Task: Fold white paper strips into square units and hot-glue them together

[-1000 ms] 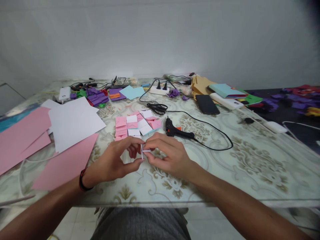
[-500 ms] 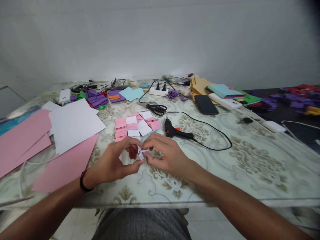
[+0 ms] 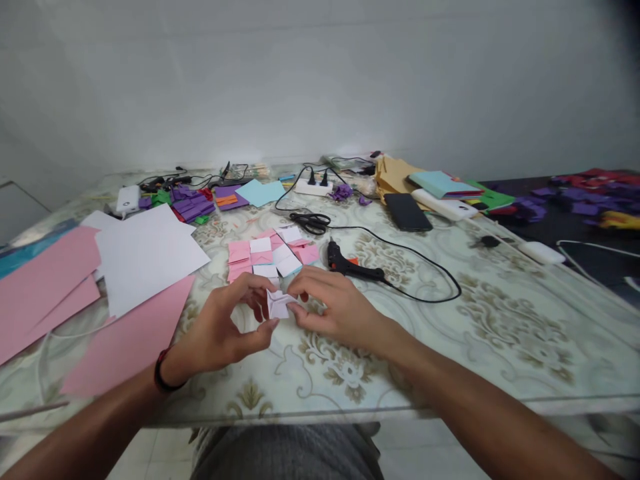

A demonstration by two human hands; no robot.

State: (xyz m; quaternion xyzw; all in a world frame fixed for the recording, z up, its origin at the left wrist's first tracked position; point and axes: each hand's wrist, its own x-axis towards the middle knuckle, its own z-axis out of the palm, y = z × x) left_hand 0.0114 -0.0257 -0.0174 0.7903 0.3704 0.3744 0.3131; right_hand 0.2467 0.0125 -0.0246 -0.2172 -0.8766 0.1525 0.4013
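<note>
Presently pinching folded white paper (image 3: 278, 307)

Holding it near-left of glue gun (image 3: 340, 261): by left side with left hand (image 3: 223, 328), thumb and forefinger well parted; by right flap with right hand (image 3: 340, 303), narrowly pinched. Noting folded squares (image 3: 261, 256) left of glue gun, scissors (image 3: 316, 225) beyond.

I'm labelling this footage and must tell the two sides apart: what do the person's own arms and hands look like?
The left hand and right hand are ungloved, and no sleeves show. A thin, dark bracelet with some red in it circles the left wrist; nothing visible is worn on the right wrist.
</note>
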